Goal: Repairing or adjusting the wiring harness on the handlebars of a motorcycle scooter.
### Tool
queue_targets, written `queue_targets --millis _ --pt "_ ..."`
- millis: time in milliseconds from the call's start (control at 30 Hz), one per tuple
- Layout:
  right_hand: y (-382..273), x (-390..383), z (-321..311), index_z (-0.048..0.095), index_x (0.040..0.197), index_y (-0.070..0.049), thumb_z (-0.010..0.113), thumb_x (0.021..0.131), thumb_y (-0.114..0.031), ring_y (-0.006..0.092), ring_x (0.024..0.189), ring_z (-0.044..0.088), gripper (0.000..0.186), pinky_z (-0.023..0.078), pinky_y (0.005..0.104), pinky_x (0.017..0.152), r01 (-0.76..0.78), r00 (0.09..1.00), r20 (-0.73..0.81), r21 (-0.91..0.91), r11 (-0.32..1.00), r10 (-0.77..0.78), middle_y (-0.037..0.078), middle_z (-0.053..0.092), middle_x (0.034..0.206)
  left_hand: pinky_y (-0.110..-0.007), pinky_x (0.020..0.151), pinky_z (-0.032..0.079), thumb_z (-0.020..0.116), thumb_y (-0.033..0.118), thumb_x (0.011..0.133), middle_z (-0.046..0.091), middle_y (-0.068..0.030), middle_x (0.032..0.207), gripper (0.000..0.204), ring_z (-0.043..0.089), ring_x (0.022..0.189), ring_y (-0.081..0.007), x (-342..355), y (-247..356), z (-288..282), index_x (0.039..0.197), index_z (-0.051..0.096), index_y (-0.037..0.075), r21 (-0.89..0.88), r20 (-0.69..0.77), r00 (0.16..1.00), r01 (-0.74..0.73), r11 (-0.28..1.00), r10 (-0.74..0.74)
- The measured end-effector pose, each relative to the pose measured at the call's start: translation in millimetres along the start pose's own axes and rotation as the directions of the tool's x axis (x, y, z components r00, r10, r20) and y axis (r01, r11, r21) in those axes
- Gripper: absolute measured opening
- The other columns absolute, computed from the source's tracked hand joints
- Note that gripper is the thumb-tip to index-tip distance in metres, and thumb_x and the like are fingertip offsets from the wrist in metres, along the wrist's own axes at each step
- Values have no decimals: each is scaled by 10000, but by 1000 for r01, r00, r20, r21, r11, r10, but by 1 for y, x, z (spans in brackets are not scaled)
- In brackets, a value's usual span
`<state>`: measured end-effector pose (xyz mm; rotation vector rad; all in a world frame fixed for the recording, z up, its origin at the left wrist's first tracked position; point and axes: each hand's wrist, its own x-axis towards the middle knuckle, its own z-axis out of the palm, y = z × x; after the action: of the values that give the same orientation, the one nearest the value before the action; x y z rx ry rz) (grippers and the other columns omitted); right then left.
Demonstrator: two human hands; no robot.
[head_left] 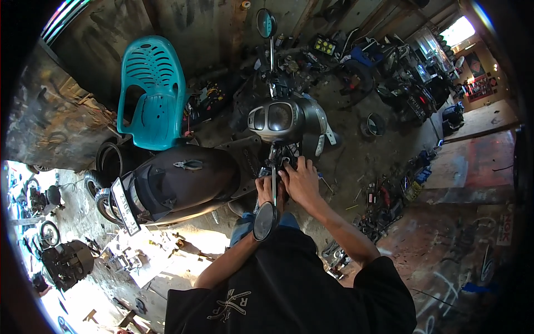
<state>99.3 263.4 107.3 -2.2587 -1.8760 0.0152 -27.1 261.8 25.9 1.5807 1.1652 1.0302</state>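
Observation:
A scooter stands in front of me, its handlebar end to my right. Both my hands are at its front, just below the silver-rimmed instrument cluster. My left hand is partly hidden behind the stem of the near round mirror; its fingers are curled in at the bodywork. Close beside it, my right hand has bent fingers, with thumb and index finger drawn together near the handlebar. What either hand grips is too small or hidden to make out. A pair of pliers lies on the dark seat.
Behind the scooter is a turquoise plastic chair. A second mirror sticks up at the far side. Tools and parts litter the floor at right, near a bucket. An engine-like part lies at lower left.

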Motion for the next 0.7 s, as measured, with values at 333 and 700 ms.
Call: queue_targets --millis 333,700 --pt "4 7 1 761 1136 -72 618 1012 -396 394 1025 570 375 495 505 828 -27 993 119 62 998 20 199 549 1128 -536 833 513 658 107 947 504 -266 1193 315 581 1046 -473 0 1 4 1231 558 15 52 -37 997 74 996 -73" --pt "-1 -2 16 775 1104 -67 606 1018 -382 416 1032 585 368 502 512 843 -29 999 -19 33 999 29 248 566 1185 -557 845 477 557 14 969 507 -285 1179 315 516 1016 -487 0 0 -5 1279 542 -45 240 58 955 -295 925 290"
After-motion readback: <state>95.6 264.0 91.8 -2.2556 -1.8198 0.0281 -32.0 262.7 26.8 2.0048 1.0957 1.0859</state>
